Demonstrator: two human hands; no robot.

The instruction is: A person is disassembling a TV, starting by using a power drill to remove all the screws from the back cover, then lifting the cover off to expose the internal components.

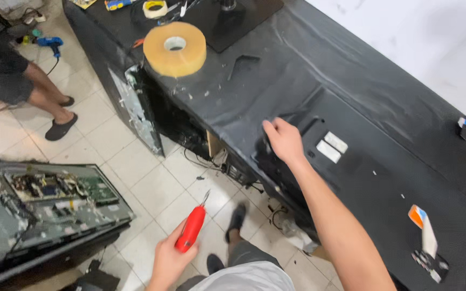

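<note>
My right hand [283, 139] rests palm down on the black plastic back cover [373, 134] lying across the black-draped workbench, fingers curled at the cover's near edge. My left hand [169, 260] hangs low over the tiled floor and grips a red-handled screwdriver [191, 228], its metal tip pointing up. Two pale labels [331, 146] sit on the cover just right of my right hand. My legs and dark shoes [237, 219] show below.
A large roll of tan packing tape [175, 48] and a smaller tape roll [155, 8] lie at the bench's far end. An opened flat screen with exposed circuit boards [44, 202] lies lower left. Another person's legs [44, 99] stand upper left. Cables hang under the bench.
</note>
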